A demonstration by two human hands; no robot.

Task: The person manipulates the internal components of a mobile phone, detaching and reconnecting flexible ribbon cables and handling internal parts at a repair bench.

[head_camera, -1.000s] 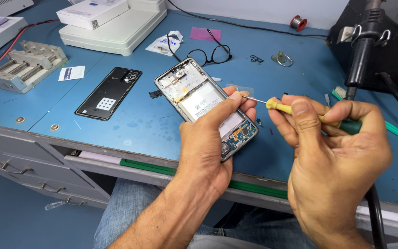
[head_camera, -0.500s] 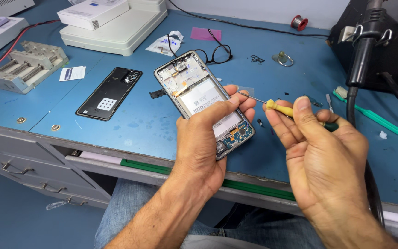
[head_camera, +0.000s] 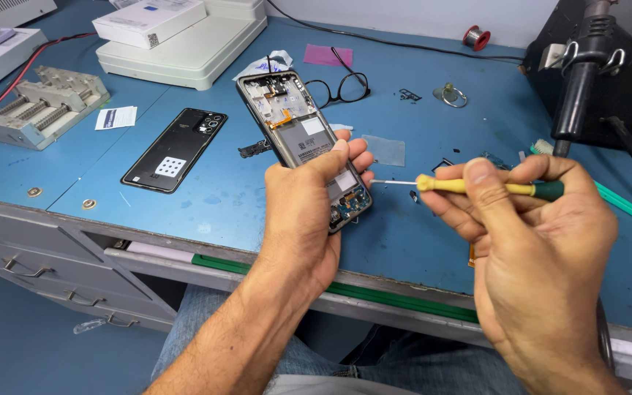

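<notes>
Left hand (head_camera: 303,212) clamps the opened black smartphone (head_camera: 303,146); right hand (head_camera: 532,241) grips a yellow-and-green-handled screwdriver (head_camera: 477,187), tip beside it, above the blue surface (head_camera: 213,190).

A blue table (head_camera: 184,197) fills most of the view, its grey front edge carrying a green strip (head_camera: 374,296). Grey drawers (head_camera: 31,256) with metal handles sit at 8 o'clock, above a blue floor (head_camera: 23,351). A pale wall (head_camera: 404,14) (evenly lit) runs along 12 o'clock.

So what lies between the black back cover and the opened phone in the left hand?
In the head view, a small dark loose part lies on the blue mat between the black back cover and the opened phone, close beside the phone; otherwise bare mat.
</notes>
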